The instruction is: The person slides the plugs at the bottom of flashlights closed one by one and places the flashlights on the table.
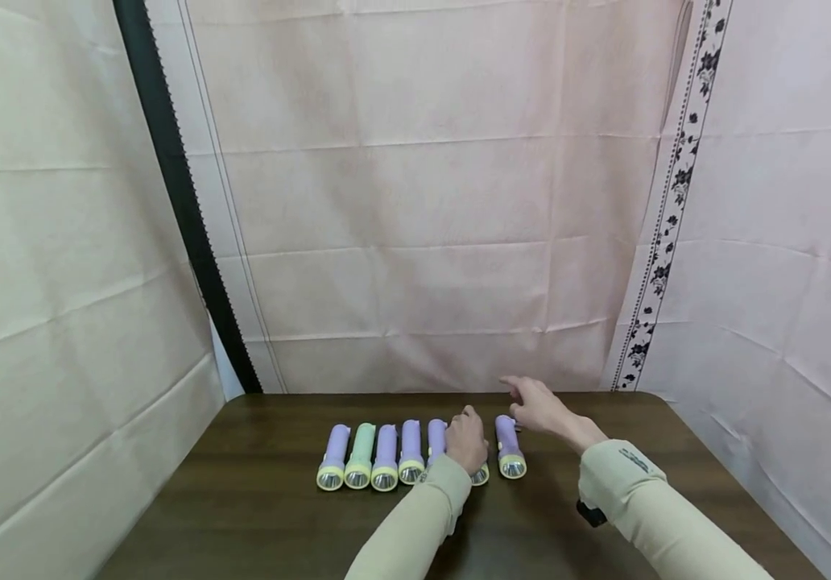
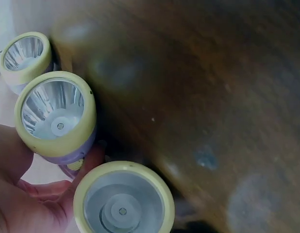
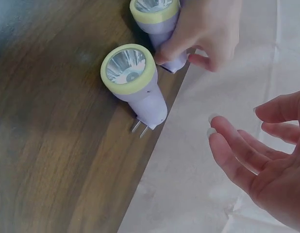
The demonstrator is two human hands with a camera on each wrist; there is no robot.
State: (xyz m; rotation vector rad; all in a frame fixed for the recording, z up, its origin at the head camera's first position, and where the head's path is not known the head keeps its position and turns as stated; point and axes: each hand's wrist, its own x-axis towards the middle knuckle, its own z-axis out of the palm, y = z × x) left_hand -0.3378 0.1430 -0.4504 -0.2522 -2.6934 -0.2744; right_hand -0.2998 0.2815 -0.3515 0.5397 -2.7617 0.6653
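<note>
My left hand (image 1: 466, 439) reaches over the row and grips a purple flashlight (image 1: 481, 476) by its body, with its pale yellow head pointing toward me. In the left wrist view, the thumb and fingers sit on both sides of that flashlight, behind its yellow rim (image 2: 87, 99). To its right lies another purple flashlight (image 1: 508, 445), apart from the rest; two metal plug prongs (image 3: 140, 128) stick out from its tail end. My right hand (image 1: 540, 409) hovers just beyond this one, fingers extended and loosely bent, holding nothing.
Several more flashlights lie side by side to the left, mostly purple, with one green flashlight (image 1: 362, 451) among them. All rest on a dark brown wooden table (image 1: 256, 499). Pale cloth (image 1: 415, 282) hangs behind the table's far edge and along both sides.
</note>
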